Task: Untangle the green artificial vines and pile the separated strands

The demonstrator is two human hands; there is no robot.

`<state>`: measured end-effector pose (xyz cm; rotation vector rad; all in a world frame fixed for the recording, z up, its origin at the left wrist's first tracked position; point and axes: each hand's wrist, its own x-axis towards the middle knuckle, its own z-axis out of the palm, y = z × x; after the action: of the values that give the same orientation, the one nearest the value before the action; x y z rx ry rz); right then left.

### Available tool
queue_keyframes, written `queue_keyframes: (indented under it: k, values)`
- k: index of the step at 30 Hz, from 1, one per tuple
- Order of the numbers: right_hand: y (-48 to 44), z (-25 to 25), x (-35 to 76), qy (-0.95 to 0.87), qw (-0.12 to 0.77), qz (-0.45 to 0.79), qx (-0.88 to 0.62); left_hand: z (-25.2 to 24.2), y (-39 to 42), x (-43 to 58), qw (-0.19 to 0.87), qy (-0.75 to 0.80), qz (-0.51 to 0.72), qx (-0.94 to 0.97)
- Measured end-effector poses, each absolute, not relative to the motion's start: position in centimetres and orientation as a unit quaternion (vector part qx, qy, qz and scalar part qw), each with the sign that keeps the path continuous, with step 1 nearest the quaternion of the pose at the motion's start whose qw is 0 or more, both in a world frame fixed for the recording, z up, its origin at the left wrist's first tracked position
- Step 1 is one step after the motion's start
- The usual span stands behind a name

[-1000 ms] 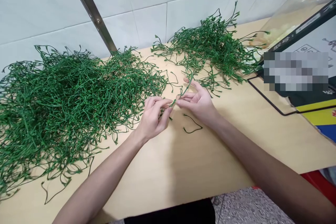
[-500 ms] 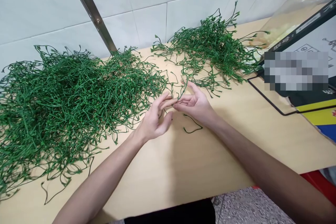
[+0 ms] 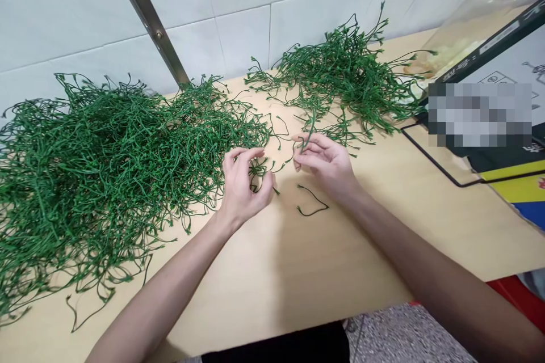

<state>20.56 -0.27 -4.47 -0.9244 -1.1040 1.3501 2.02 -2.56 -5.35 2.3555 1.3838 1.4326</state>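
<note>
Right fingers: thumb and forefinger of the right hand (image 3: 327, 163) pinched shut on the lower end of a green sprig (image 3: 310, 127); other fingers loosely curled.
Sprig: rises from the pinch toward the small green pile (image 3: 344, 76), its branched top just short of that pile's near edge.
Left fingers: left hand (image 3: 243, 181) half-curled, tips (image 3: 255, 153) bent inward at thin green strands (image 3: 259, 169) on the fringe of the large pile; whether the strands are actually gripped, cannot tell.
Gap between hands: apart, not touching.
Loose strand (image 3: 313, 204): lies alone on the table (image 3: 298, 272), just below the right hand.
Large green pile (image 3: 97, 164): covers the left of the table, reaching the left fingers.
Background: white tiled wall (image 3: 238, 5), slanted metal bar (image 3: 147, 14), black wire frame (image 3: 443, 167) at right.
</note>
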Motion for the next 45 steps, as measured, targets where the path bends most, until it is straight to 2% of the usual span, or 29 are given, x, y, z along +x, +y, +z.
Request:
queue_keyframes:
  k: [3,6,11,15,18,21,26,29,34,41,45]
  values:
    - [-0.1,-4.4,20.7,-0.442,0.57,0.576,-0.384,-5.3,-2.6,2.0,0.025,0.462,0.444,0.767]
    - [-0.2,-4.3,20.8,-0.459,0.55,0.584,-0.383,-5.5,-2.6,2.1,0.059,0.465,0.449,0.76]
    - [-0.8,-4.0,20.9,-0.589,0.414,0.596,-0.356,-5.8,-2.5,2.0,0.138,0.447,0.477,0.743]
    - [-1.2,-4.1,20.9,-0.701,0.302,0.579,-0.287,-5.9,-2.2,1.8,0.104,0.381,0.456,0.798]
    - [-1.4,-4.2,20.9,-0.764,0.278,0.529,-0.243,-6.0,-1.9,1.6,0.065,0.351,0.444,0.822]
    - [-1.4,-4.1,21.0,-0.779,0.318,0.485,-0.237,-6.0,-1.8,1.6,0.058,0.36,0.468,0.805]
    - [-0.7,-4.3,21.3,-0.724,0.492,0.346,-0.339,-6.0,-1.9,1.6,0.019,0.316,0.501,0.805]
    - [-0.1,-5.0,21.5,-0.726,0.47,0.287,-0.411,-6.2,-2.1,1.4,0.001,0.283,0.5,0.819]
    - [1.3,-6.8,22.5,-0.704,0.422,0.271,-0.503,-6.3,-2.2,1.4,-0.018,0.245,0.507,0.826]
    - [3.1,-8.4,23.5,-0.62,0.564,0.208,-0.503,-5.7,-2.3,1.7,0.005,0.314,0.558,0.768]
    - [1.8,-6.9,22.6,-0.633,0.586,0.214,-0.458,-5.7,-2.2,1.7,0.029,0.327,0.571,0.753]
